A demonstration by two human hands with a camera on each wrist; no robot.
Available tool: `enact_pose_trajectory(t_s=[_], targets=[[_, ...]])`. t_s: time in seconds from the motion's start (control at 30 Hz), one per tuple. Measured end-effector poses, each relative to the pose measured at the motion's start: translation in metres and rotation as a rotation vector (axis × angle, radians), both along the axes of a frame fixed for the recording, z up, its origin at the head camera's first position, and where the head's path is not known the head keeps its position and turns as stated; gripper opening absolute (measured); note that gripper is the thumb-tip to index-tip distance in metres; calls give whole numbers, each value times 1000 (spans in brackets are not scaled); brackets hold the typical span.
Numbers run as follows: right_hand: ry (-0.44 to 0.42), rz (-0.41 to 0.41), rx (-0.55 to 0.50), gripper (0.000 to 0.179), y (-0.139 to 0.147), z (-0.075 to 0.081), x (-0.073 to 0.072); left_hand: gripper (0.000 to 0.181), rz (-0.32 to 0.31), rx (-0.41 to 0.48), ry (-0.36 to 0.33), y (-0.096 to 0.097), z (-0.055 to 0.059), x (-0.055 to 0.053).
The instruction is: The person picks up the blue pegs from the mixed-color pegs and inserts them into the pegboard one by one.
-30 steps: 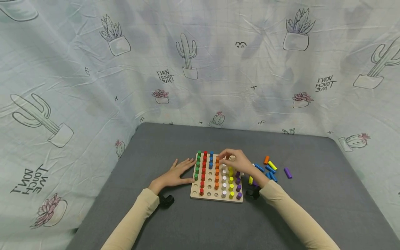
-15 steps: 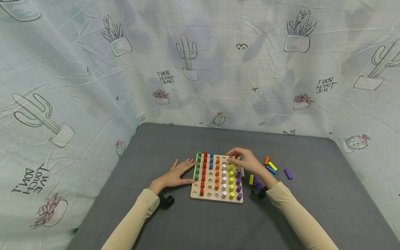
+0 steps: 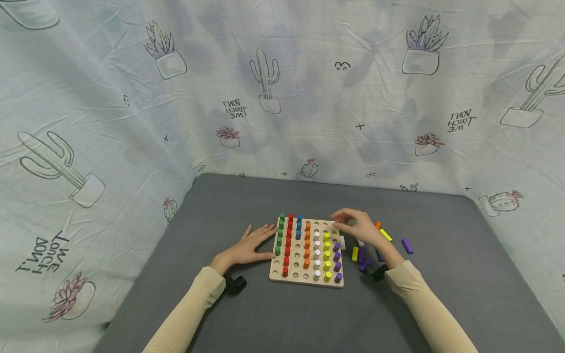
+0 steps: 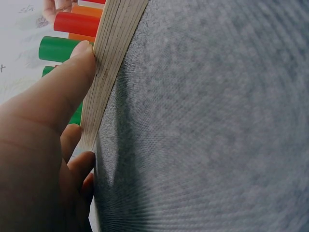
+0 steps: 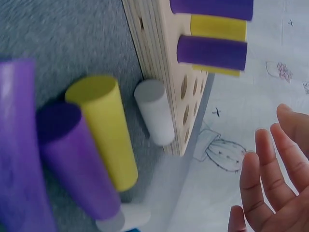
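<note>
Board (image 3: 301, 269): flat on the grey table (image 3: 282, 318), between the two hands, with pegs standing in colour columns
Filled so far: red pegs (image 3: 288, 241) seem to fill their column; green pegs (image 3: 279, 241) and blue pegs (image 3: 298, 226) stand toward the board's far edge, purple pegs (image 3: 337, 266) toward its near edge; orange pegs (image 3: 307, 253), white pegs (image 3: 317, 254) and yellow pegs (image 3: 327, 255) fill most of theirs; I judge well over half the holes taken
Bare holes: at the board's near end for green, blue and orange; at its far end for white, yellow and purple
Loose pegs: white peg (image 3: 342, 242) just beside the board's right edge; yellow peg (image 3: 355, 254) and purple peg (image 3: 360, 254) a little farther right of the board; others lie beyond
Left hand (image 3: 247, 247): fingers extended, thumb and fingers at the board's left edge, gripping nothing
Right hand (image 3: 359, 228): over the board's far right corner, fingers loosely bent and apart, no peg seen in them; contact with the board unclear
In the way: right hand and wrist hide that corner and some loose pegs right of the board
Around: printed cloth (image 3: 282, 98) hangs beyond the board
</note>
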State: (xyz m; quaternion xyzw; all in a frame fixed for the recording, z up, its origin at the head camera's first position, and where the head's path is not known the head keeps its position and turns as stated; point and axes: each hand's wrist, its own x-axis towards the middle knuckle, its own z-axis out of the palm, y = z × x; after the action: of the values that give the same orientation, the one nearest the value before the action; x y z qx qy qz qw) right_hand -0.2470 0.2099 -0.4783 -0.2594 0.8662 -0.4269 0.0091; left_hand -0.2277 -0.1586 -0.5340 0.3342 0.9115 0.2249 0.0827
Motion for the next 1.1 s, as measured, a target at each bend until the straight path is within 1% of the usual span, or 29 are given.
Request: enact_pose_trajectory(t_s=[0.13, 0.27, 0.47, 0.7, 0.93, 1.1], targets=[[7, -18, 18, 23, 7, 3, 2, 80, -7, -4, 4, -1, -1, 0], [-8, -39, 47, 25, 14, 4, 4, 80, -4, -9, 3, -1, -1, 0], [-11, -50, 73, 23, 24, 2, 5, 80, -7, -7, 12, -2, -2, 0], [3, -75, 116, 30, 36, -1, 8, 79, -15, -1, 13, -2, 0, 2], [15, -81, 154, 32, 46, -4, 12, 80, -12, -21, 6, -3, 0, 2], [21, -88, 180, 34, 52, -6, 13, 80, -14, -19, 3, -3, 0, 2]])
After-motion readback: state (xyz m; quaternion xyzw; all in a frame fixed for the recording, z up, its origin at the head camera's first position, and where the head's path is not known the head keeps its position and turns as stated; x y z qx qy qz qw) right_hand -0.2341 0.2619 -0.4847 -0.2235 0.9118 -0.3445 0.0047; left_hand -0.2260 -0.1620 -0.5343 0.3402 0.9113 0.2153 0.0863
